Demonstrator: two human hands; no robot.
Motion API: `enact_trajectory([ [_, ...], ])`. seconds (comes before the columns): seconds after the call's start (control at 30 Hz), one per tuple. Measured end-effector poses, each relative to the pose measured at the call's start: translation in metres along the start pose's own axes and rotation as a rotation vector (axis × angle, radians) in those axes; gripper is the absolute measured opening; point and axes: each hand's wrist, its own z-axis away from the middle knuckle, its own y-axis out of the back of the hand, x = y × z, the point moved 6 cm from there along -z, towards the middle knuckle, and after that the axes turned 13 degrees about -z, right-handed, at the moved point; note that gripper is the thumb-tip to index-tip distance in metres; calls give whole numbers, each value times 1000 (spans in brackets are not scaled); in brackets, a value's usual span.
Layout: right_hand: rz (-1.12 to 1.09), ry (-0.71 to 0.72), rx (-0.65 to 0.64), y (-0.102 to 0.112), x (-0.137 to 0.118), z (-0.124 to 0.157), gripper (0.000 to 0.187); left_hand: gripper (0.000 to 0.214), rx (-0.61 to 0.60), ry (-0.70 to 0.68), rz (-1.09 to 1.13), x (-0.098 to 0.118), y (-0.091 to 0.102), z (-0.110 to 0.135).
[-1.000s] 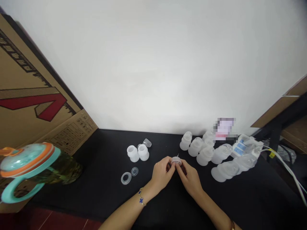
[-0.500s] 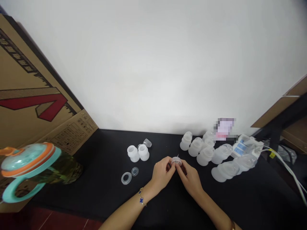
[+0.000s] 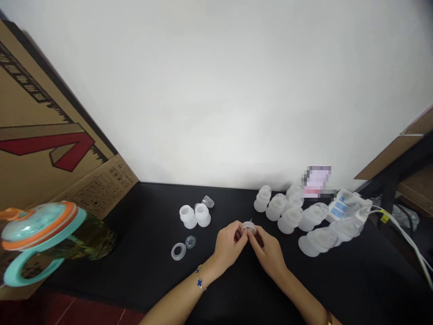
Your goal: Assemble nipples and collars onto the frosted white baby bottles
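My left hand [image 3: 230,246] and my right hand [image 3: 269,250] meet over the black table top [image 3: 142,275], and their fingertips pinch a small translucent round plastic part [image 3: 249,228] from both sides. A thin pin-like tip sticks up from it, and my fingers hide its lower side. To the left lie a clear ring [image 3: 178,251] and a small clear disc [image 3: 190,242], both out of reach of my fingers. Two frosted white cups [image 3: 195,215] stand beyond them, with a clear cap [image 3: 208,201] behind.
Several frosted bottle-like pieces [image 3: 290,220] stand at the right, by a white package with blue labels [image 3: 345,206] and a white cable [image 3: 406,239]. A teal-and-orange lidded mug [image 3: 40,230] and a cardboard box [image 3: 50,117] stand at the left, against a white wall.
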Motion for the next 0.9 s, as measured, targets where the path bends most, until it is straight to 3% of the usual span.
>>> enact_trajectory([
  [0.9, 23, 17, 8, 1, -3, 2, 33, 22, 9, 7, -16, 1, 1, 0],
])
